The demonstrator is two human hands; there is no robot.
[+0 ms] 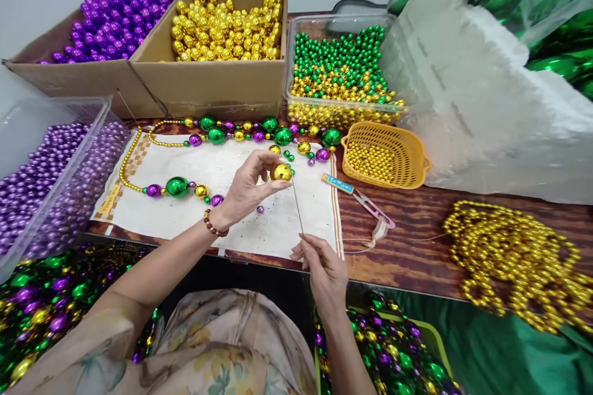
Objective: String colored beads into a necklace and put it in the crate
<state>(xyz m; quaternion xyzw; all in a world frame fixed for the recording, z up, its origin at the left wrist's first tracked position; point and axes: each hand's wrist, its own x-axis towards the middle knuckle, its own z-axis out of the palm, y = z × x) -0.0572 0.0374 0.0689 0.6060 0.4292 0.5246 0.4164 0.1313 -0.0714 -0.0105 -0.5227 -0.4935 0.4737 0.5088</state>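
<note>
Between the thumb and fingers of my left hand (252, 188) is a large gold bead (282, 173), held above the white cloth. My right hand (323, 268) pinches the lower end of a long thin needle (298, 207), which slants up to the gold bead. Whether its tip has entered the bead I cannot tell. Around my hands lies a strand of purple, green and gold beads (176, 187), looping over the cloth (217, 163). A few small green beads (288, 155) sit just beyond my left fingers, partly hidden by them.
Boxes of purple beads (111, 21) and gold beads (227, 28) line the back, beside a clear bin (343, 102) of green and gold ones. A yellow basket (412, 166), snips (370, 205) and piled gold bead strands (514, 253) are to the right. Lavender beads (46, 179) fill a left bin.
</note>
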